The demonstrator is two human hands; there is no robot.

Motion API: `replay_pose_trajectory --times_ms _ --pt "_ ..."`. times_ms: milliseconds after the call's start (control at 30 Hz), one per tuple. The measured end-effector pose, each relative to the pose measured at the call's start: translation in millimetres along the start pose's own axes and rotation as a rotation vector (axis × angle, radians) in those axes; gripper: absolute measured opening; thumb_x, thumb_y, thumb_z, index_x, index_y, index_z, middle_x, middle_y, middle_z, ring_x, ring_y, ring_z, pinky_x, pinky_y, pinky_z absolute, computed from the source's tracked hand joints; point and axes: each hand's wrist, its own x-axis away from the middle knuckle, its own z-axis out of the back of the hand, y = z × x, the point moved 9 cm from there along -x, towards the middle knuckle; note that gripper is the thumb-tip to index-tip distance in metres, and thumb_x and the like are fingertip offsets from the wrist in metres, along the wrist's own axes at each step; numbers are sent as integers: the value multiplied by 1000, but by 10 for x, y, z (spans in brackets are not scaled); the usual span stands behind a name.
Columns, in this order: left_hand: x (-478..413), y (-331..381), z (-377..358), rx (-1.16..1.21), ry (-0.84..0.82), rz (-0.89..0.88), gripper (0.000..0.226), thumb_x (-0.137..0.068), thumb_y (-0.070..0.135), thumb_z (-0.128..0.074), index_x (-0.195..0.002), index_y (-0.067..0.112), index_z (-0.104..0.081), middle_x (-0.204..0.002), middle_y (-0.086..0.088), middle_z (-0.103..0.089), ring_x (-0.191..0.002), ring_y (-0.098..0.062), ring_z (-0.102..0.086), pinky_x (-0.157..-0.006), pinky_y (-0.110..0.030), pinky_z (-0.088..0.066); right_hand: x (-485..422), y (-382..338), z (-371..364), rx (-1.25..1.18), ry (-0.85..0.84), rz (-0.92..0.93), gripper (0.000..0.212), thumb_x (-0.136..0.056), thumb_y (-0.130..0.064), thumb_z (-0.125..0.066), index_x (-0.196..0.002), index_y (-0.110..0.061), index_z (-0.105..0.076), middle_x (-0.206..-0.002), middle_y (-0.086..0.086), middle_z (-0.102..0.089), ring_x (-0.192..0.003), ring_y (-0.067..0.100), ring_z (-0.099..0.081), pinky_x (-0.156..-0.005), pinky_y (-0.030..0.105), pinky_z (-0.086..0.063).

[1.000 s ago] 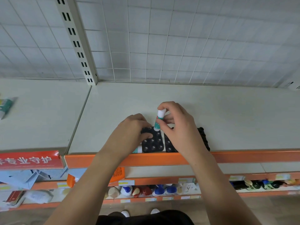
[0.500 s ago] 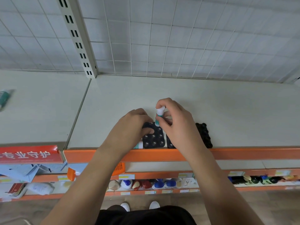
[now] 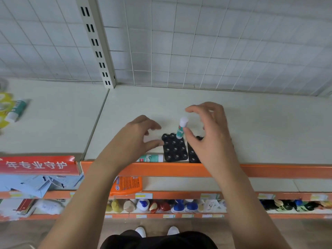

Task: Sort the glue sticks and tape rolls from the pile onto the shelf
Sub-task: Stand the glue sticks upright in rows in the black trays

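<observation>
**Operator:** Where is the glue stick?

**Technician:** The upright glue stick (image 3: 181, 129) stands white cap up in a rear socket of the black tray (image 3: 175, 150), near the front of the shelf (image 3: 260, 126). The socket hides its base.

**Operator:** Grip status?

**Technician:** On the right hand (image 3: 210, 135), the fingers are spread and arched over the stick and hold nothing. The thumb tip lies just beside the tube, but contact cannot be determined. The left hand (image 3: 133, 141) is loosely spread and empty, with its thumb at the tray's left edge.

**Operator:** Obscured items?

**Technician:** The right hand covers most of a second tray (image 3: 193, 156). The left wrist partly hides a lying glue stick (image 3: 152, 158). At far left, another glue stick (image 3: 17, 110) and yellow tape rolls (image 3: 4, 103) are blurred, and the rolls are cut off by the frame edge.
</observation>
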Motion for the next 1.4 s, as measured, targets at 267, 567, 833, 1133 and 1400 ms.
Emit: replay_pose_trajectory --times_ms 267,567,833,1133,1400 --pt "271 -83 -112 9 -216 -2 13 -86 37 -68 -96 33 -75 -93 15 -62 -78 -3 -59 -75 -33 -50 213 -186 -588 -67 -405 0 15 -90 -19 -70 -105 -18 -71 -92 -12 -56 -76 -8 -50 -74 7 -38" --pt "221 54 1 63 -50 -103 17 -91 29 -63 -101 21 -75 -92 7 -63 -80 -9 -60 -74 -35 -50 228 -117 -672 -89 -410 -69 23 -87 -18 -73 -110 -15 -71 -98 -7 -62 -88 5 -58 -86 27 -51" --pt "193 -126 158 -32 139 -2 44 -81 57 -58 -100 19 -70 -84 10 -60 -68 -5 -56 -63 -25 -50 192 77 -524 -111 -276 -214 21 -87 -14 -73 -108 -15 -73 -102 -3 -68 -90 6 -66 -88 26 -54" --pt "186 -174 260 241 289 170 26 -80 37 -74 -96 17 -75 -79 8 -70 -73 -5 -64 -67 -12 -49 185 82 -466 -129 -235 -214 21 -82 -16 -79 -103 -13 -74 -95 -3 -72 -83 7 -67 -81 32 -56" --pt "-62 323 436 147 346 -37 26 -80 19 -77 -106 15 -74 -87 3 -69 -75 -6 -65 -76 -20 -54 58 170 -74 6 -12 -210 26 -85 -29 -76 -90 -14 -56 -76 -5 -63 -63 6 -62 -63 31 -55"
